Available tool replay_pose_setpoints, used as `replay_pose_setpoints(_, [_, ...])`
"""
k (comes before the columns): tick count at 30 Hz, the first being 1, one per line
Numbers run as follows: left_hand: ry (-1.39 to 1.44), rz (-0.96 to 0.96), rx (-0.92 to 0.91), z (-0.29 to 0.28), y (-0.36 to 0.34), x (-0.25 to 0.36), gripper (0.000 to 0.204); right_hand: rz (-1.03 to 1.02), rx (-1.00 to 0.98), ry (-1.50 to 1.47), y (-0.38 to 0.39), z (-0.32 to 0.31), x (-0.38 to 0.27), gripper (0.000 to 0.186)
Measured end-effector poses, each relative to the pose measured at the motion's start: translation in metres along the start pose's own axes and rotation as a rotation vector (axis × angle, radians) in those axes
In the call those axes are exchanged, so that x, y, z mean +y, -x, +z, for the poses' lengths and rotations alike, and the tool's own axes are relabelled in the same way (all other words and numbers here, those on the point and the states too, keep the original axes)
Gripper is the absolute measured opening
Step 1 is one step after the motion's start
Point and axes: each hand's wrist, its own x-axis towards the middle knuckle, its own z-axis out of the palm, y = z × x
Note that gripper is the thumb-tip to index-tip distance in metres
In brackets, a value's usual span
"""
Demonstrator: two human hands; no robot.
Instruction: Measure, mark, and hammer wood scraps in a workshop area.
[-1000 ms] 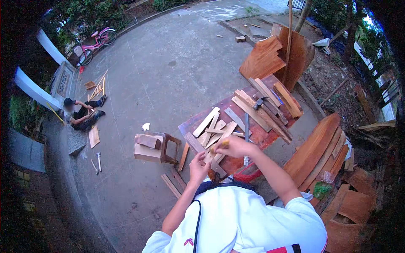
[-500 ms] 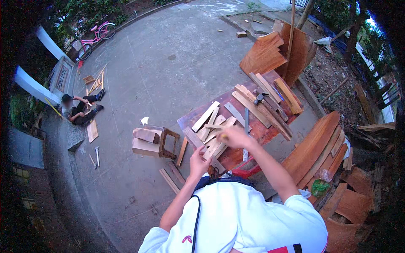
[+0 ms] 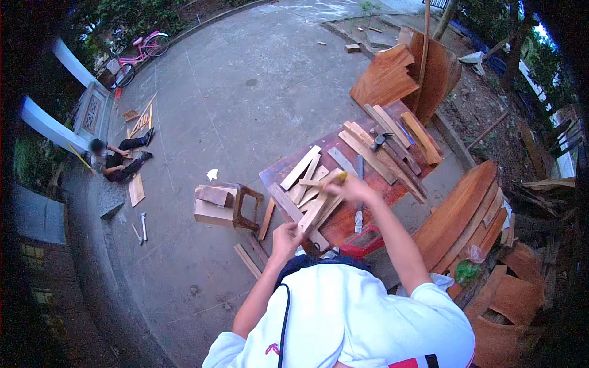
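My left hand (image 3: 284,240) is at the near left corner of the work table, its fingers closed on the near end of a pale wood strip (image 3: 313,214). That strip slants away to the right across the table. Over its far part is my right hand (image 3: 356,189), closed around a small yellow thing (image 3: 341,176) whose kind I cannot make out. Several short pale wood strips (image 3: 300,168) lie loosely crossed just beyond my hands. A grey-brown board (image 3: 284,203) runs along the table's left side.
The reddish table (image 3: 384,202) also bears a hammer (image 3: 379,141) among longer boards. A stool (image 3: 248,206) with a box stands to the left, a red plastic stool (image 3: 362,243) nearby. Large wood slabs (image 3: 457,218) lean at right. Far left, a person (image 3: 119,161) sits on the ground.
My right hand has moved away from me and slightly to the right, with the yellow thing in it. My left hand stays at the near end of the strip.
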Motion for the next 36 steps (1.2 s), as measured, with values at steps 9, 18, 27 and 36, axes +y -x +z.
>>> replay_pose_setpoints(9, [0.019, -0.059, 0.026, 0.004, -0.003, -0.007, 0.039, -0.02, 0.02, -0.01, -0.007, 0.005, 0.021, 0.023])
replay_pose_setpoints(18, [-0.039, -0.053, 0.0, 0.014, -0.003, -0.035, 0.042, -0.114, -0.099, -0.074, 0.007, 0.014, 0.004, 0.02])
replay_pose_setpoints(27, [-0.045, -0.053, -0.014, 0.022, -0.002, -0.045, 0.04, -0.209, -0.251, 0.068, 0.036, 0.058, -0.007, 0.02])
replay_pose_setpoints(36, [-0.067, 0.016, 0.039, 0.027, 0.004, -0.044, 0.042, -0.108, -0.177, 0.076, 0.044, 0.065, -0.002, 0.025])
